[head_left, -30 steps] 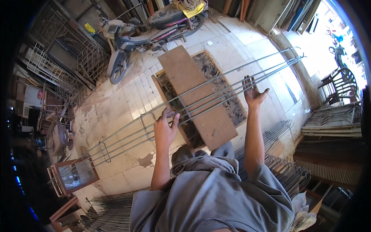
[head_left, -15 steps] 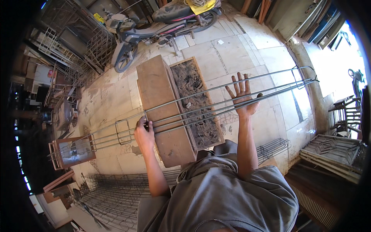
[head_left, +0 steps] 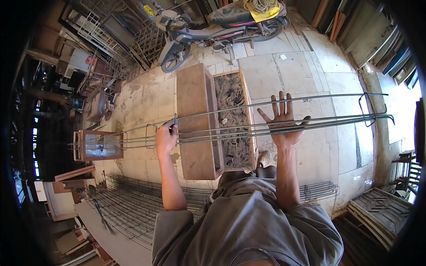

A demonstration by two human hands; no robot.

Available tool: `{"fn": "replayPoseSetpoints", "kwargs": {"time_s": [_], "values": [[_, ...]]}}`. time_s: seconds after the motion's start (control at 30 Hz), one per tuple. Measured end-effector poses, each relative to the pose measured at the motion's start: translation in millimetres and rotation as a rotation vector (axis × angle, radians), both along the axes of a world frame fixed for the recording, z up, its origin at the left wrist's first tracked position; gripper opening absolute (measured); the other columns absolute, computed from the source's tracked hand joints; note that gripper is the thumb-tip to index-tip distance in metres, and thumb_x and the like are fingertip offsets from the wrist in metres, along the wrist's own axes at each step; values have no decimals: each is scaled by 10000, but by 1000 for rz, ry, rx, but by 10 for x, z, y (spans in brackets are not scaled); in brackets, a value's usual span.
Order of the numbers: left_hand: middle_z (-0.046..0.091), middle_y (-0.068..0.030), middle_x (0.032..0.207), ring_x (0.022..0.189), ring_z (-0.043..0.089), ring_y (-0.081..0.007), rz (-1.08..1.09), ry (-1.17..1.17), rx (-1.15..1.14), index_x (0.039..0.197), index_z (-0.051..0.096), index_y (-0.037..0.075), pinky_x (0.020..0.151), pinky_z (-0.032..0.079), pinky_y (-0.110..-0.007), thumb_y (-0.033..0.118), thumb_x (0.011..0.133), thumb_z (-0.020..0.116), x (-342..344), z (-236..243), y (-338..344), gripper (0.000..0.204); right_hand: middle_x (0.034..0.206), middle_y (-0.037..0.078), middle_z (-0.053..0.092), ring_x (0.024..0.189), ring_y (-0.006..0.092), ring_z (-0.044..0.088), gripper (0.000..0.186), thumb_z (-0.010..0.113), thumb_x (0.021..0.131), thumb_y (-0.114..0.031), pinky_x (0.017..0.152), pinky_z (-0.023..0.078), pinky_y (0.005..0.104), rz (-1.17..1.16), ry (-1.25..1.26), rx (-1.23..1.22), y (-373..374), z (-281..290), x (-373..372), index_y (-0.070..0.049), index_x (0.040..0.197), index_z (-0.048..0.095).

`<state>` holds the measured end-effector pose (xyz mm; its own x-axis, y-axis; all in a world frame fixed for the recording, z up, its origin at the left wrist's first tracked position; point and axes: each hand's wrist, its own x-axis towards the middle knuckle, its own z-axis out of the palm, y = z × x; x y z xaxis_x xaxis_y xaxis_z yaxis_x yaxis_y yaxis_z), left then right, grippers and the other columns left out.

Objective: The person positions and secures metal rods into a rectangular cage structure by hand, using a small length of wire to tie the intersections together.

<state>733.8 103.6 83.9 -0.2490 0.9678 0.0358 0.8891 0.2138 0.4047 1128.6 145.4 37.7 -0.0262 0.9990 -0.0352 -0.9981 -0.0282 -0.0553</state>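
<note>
- Rod cage (head_left: 239, 128) hung above wooden box (head_left: 193, 155), long axis left–right.
- Left grip (head_left: 166, 139) was clamped on cage, just by box's left edge.
- Right grip (head_left: 285, 125): fingers apart, rods crossed palm.

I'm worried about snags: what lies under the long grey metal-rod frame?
Beneath the frame: the open right hand, a brown wooden box and dark loose debris. What the box covers cannot be seen.

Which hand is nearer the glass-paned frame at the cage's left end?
Left: the left hand, holding the cage, is to the frame's right; the right hand, open under the cage, is much farther right.
</note>
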Motion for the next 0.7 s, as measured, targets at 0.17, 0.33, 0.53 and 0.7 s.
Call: {"fn": "replayPoseSetpoints", "kwargs": {"time_s": [0.17, 0.33, 0.53, 0.7], "values": [[662, -75, 860, 708, 689, -134, 154, -465, 35, 1242, 649, 25, 522, 492, -267, 106, 975, 592, 259, 419, 54, 284, 1633, 52, 130, 1514, 271, 65, 1049, 354, 812, -860, 1096, 146, 782, 36, 83, 61, 29, 327, 20, -178, 1578, 135], [661, -120, 974, 683, 709, -178, 11, -735, 144, 1308, 573, -7, 564, 584, -267, 121, 998, 575, 1028, 323, -27, 335, 1631, 56, 171, 1507, 283, 129, 1036, 325, 818, -863, 1133, 123, 731, 46, 92, 120, 120, 440, 19, -182, 1578, 149], [688, -166, 933, 675, 721, -193, -76, -757, 85, 1321, 545, -25, 599, 593, -289, 87, 994, 560, 1960, 153, 252, 346, 1643, 56, 145, 1512, 296, 116, 1041, 270, 824, -868, 1191, 49, 628, 20, -9, 0, 219, 131, 30, -165, 1582, 142], [698, -220, 1028, 914, 716, -244, -133, -696, 14, 1261, 605, 8, 783, 551, -336, 125, 949, 627, 2515, -419, 429, 334, 1638, 63, 189, 1512, 293, 145, 1046, 279, 823, -864, 1196, 61, 602, 14, 1, 5, 254, -210, 48, -152, 1580, 171]]}}
